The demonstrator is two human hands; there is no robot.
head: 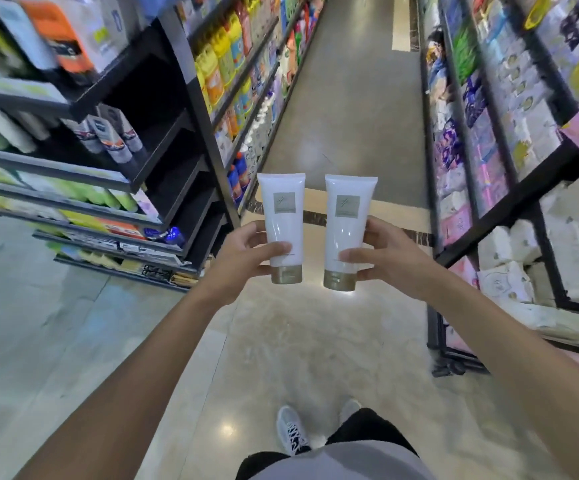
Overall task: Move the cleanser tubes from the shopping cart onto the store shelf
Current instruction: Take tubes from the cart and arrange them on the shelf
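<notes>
I see my left hand (243, 252) gripping one white cleanser tube (283, 223) and my right hand (390, 259) gripping the other tube (346, 230), both upright, gold caps down, side by side but apart. They hang over the aisle floor (315, 341), with the dark store shelf (149, 174) at left.

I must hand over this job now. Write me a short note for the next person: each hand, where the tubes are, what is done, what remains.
Left hand: grips one white cleanser tube near its gold cap, cap down.
Right hand: grips a second white tube the same way.
Both tubes are upright, side by side, apart, held over the aisle floor.
The shopping cart is not in view.
Done: two tubes are in hand.
Left: set both on the shelf; the dark shelving unit on the left has open space, though which shelf is meant I cannot tell.
</notes>
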